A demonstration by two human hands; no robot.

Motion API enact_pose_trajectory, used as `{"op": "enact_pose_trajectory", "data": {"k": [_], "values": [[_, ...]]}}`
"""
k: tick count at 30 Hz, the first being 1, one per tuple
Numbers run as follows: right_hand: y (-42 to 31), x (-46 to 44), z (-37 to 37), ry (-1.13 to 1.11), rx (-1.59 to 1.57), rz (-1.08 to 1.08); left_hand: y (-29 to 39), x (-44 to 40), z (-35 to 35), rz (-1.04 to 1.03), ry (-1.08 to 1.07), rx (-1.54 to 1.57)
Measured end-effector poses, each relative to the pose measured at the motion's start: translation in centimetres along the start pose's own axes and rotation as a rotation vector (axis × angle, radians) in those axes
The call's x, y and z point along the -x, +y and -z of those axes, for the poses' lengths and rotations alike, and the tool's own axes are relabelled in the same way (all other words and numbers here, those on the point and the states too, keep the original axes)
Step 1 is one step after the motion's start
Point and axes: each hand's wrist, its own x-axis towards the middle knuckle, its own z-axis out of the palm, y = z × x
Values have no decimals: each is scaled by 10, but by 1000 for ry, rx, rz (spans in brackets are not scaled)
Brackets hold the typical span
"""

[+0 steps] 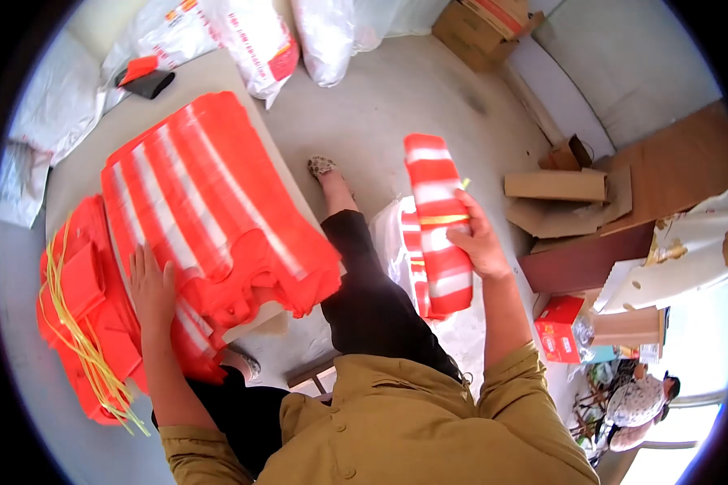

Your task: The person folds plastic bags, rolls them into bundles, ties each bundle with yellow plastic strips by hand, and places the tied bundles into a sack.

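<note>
My right hand (481,236) grips a rolled red-and-white striped bundle (438,182) with a thin yellow tie around its middle. It is raised above a white sack (388,234) holding similar striped bundles (412,252). My left hand (151,283) lies flat, fingers stretched out, on the left edge of a large stack of red striped sheets (194,174) with wavy cut edges at the near end. I cannot tell whether they are plastic or cloth. Beside this hand are folded red pieces (82,275) and a bunch of loose yellow ties (77,323).
The stack lies on a light table (210,71) with a black-and-red item (147,81) at its far end. Full white sacks (251,44) line the back. Cardboard boxes (554,187) and a red box (560,327) stand at right. Another person (635,400) sits at far right.
</note>
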Motion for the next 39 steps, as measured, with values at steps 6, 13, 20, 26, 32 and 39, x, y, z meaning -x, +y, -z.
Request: {"op": "enact_pose_trajectory", "data": {"k": [6,13,20,26,32,39], "values": [[128,26,81,208,101,-300,0,3,-16,-21,49,-102],[337,61,97,389,600,-201,-19,-1,-31,-95,117,-127],[274,52,97,327,381,-462,-28,-3,-33,-122,126,-142],[272,69,73,376,980,-308,-22,-1,-29,-88,112,-152],[301,62,65,-13,1300,-254,-20,-1,-25,-93,98,-129],[298,49,70,-69,1249,-353,-21,-2,-28,-92,106,-118]]}}
